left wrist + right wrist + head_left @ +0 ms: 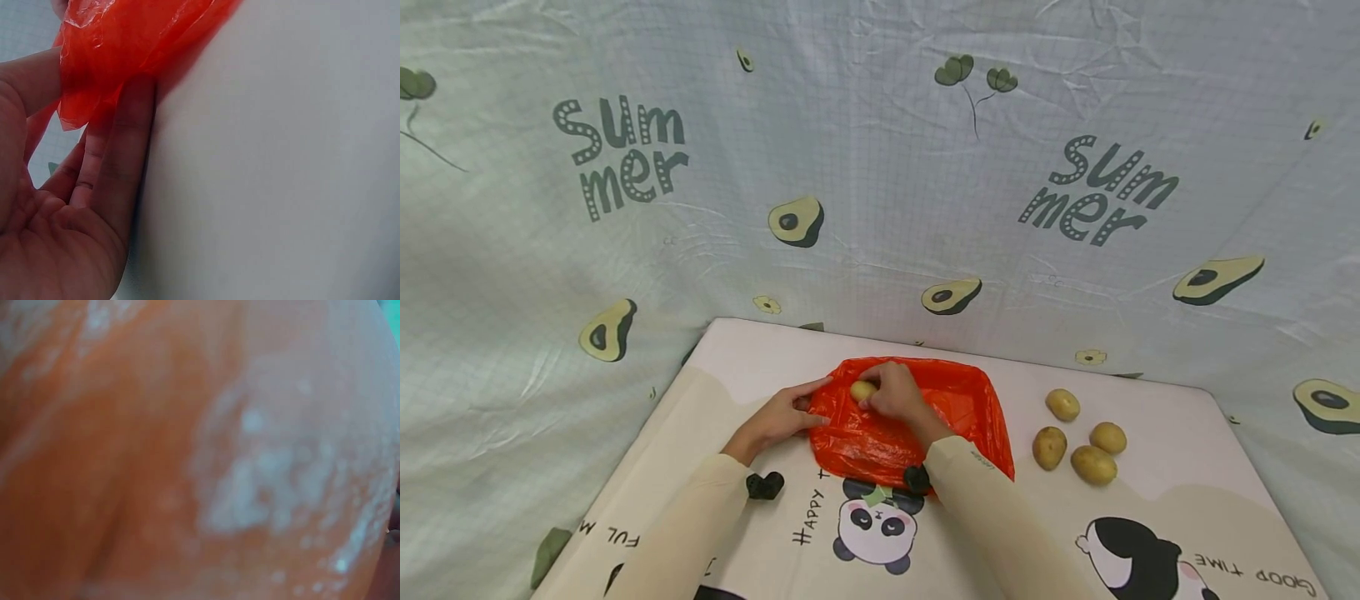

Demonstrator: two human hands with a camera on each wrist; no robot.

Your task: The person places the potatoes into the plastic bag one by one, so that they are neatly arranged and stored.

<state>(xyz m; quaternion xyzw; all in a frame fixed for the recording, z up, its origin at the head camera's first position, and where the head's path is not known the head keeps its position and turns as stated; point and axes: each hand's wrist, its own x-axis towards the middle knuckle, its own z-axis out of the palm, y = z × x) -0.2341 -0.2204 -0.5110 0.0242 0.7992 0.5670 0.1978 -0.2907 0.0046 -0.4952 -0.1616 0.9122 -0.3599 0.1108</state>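
A red plastic bag [880,446] lies spread on the table. At its left end my left hand [778,419] holds the bag's edge. The left wrist view has the bag [137,37] between the thumb and the fingers [128,150]. Over the left part of the bag, my right hand [895,393] grips a small yellow potato [862,390] by its fingertips. Blurred red plastic [144,456] fills most of the right wrist view, hiding that hand's grip there.
Several loose potatoes [1093,465] lie to the right of the bag on the white table [760,358] with printed pandas. Behind the table hangs a pale cloth [880,167] with avocado prints.
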